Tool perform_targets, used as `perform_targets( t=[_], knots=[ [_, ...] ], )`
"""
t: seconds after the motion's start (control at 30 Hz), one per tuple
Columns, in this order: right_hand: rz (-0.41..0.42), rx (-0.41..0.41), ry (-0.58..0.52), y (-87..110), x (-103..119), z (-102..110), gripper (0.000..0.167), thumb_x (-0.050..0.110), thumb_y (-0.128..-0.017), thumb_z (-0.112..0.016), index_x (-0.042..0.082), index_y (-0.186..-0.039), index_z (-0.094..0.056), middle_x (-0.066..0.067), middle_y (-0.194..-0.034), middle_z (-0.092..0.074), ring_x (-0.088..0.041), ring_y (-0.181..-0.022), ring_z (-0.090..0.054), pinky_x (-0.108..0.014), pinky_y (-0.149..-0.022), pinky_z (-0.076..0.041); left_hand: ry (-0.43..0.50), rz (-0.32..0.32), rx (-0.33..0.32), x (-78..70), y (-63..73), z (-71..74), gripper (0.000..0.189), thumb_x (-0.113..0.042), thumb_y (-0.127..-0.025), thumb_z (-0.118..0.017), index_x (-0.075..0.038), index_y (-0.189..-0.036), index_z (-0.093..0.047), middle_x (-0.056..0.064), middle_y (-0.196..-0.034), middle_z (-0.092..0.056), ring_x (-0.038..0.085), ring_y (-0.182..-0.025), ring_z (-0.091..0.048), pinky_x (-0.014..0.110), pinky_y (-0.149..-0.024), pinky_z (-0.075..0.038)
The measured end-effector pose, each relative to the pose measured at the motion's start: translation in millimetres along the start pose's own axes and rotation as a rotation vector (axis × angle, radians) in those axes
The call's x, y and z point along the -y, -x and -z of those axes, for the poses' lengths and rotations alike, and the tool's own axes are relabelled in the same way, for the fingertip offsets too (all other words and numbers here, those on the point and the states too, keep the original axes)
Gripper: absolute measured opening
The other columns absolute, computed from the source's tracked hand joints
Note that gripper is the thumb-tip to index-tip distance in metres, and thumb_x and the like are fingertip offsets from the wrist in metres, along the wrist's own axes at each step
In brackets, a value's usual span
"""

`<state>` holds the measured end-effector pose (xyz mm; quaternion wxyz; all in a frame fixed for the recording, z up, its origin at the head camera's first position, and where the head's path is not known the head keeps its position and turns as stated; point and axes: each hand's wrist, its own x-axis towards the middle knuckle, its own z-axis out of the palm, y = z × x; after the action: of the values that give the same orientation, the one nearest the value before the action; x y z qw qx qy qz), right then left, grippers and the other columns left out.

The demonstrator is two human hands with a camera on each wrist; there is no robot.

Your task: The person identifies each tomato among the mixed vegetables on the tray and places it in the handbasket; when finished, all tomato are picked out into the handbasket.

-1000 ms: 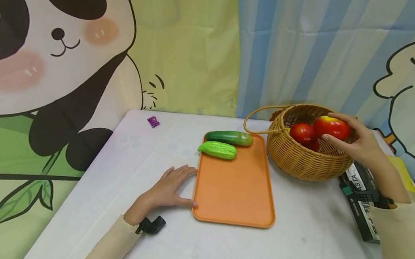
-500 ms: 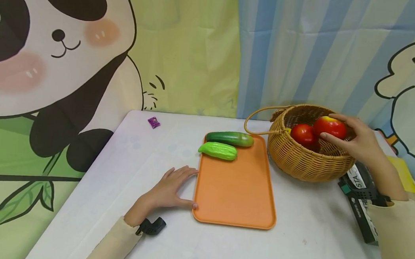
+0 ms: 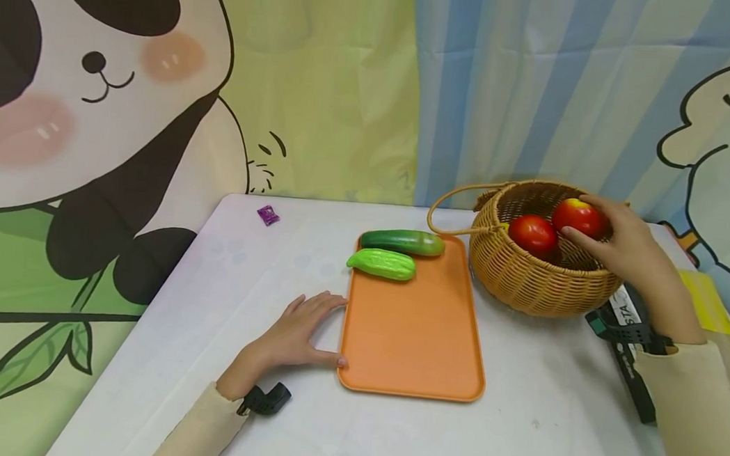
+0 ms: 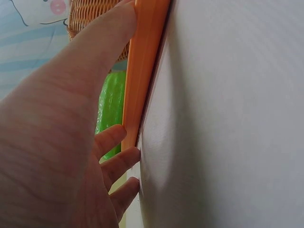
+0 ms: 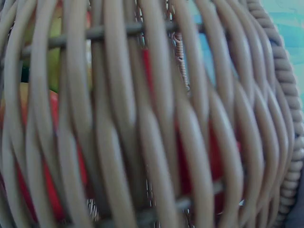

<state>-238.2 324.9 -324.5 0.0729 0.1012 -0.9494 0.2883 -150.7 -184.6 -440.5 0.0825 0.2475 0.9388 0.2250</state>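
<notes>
My right hand [image 3: 637,241] grips a red apple [image 3: 577,217] with a yellow top, inside the mouth of the wicker basket [image 3: 539,291]. Beside it in the basket lies another round red fruit [image 3: 532,235]. Only basket weave [image 5: 156,133] with red patches behind it fills most of the right wrist view. My left hand [image 3: 292,335] rests at the left edge of the orange tray [image 3: 411,335], fingers spread and thumb touching the rim. On the tray's far end lie a dark green cucumber [image 3: 402,241] and a light green, ridged vegetable [image 3: 383,264].
A small purple wrapped candy [image 3: 268,215] lies at the table's far left. Under my right forearm is a black box [image 3: 634,384], with a yellow item [image 3: 705,301] beyond it. The basket's handle [image 3: 447,212] hangs toward the tray. A printed curtain [image 3: 348,87] stands behind the table.
My right hand has shifted slightly left and deeper into the basket with the apple. The left hand, tray and green vegetables have stayed in place.
</notes>
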Motion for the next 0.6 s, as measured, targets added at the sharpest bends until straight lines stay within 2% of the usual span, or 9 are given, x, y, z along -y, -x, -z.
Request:
perform_targets(
  t=[0.17, 0.47, 0.53, 0.6],
  knots=[
    [-0.010, 0.027, 0.022, -2.2, -2.3, -1.1, 0.073, 0.033, -0.096, -0.062, 0.001, -0.151, -0.027, -0.037, -0.142, -0.033, -0.058, -0.120, -0.037, -0.076, -0.091, -0.035, 0.007, 0.004, 0.000, 0.2, 0.2, -0.2, 0.102, -0.070, -0.069, -0.073, -0.021, -0.150, -0.036, 0.003, -0.155, -0.036, 0.027, -0.147, -0.023, 0.057, -0.119, -0.006],
    [-0.015, -0.045, -0.051, 3.9, -6.9, -4.8, 0.064, 0.031, -0.098, -0.058, 0.000, -0.148, -0.033, -0.034, -0.138, -0.039, -0.052, -0.115, -0.042, -0.070, -0.089, -0.037, 0.006, 0.005, 0.002, 0.0, 0.0, 0.5, 0.102, -0.070, -0.069, -0.073, -0.021, -0.150, -0.036, 0.003, -0.155, -0.036, 0.027, -0.147, -0.023, 0.057, -0.119, -0.006],
    [-0.009, -0.063, -0.053, 4.3, -7.1, -5.0, 0.061, 0.030, -0.098, -0.059, 0.000, -0.146, -0.037, -0.032, -0.133, -0.043, -0.048, -0.110, -0.044, -0.062, -0.085, -0.040, 0.006, 0.003, 0.000, 0.5, 0.1, 0.3, 0.102, -0.070, -0.069, -0.073, -0.021, -0.150, -0.036, 0.003, -0.155, -0.036, 0.027, -0.147, -0.023, 0.057, -0.119, -0.006],
    [-0.002, -0.079, -0.053, 4.5, -7.3, -5.2, 0.058, 0.030, -0.097, -0.059, 0.001, -0.144, -0.041, -0.029, -0.127, -0.047, -0.043, -0.104, -0.045, -0.049, -0.080, -0.040, 0.006, 0.002, -0.001, 0.7, 0.3, 0.3, 0.102, -0.070, -0.069, -0.073, -0.021, -0.150, -0.036, 0.003, -0.155, -0.036, 0.027, -0.147, -0.023, 0.057, -0.119, -0.006]
  ],
)
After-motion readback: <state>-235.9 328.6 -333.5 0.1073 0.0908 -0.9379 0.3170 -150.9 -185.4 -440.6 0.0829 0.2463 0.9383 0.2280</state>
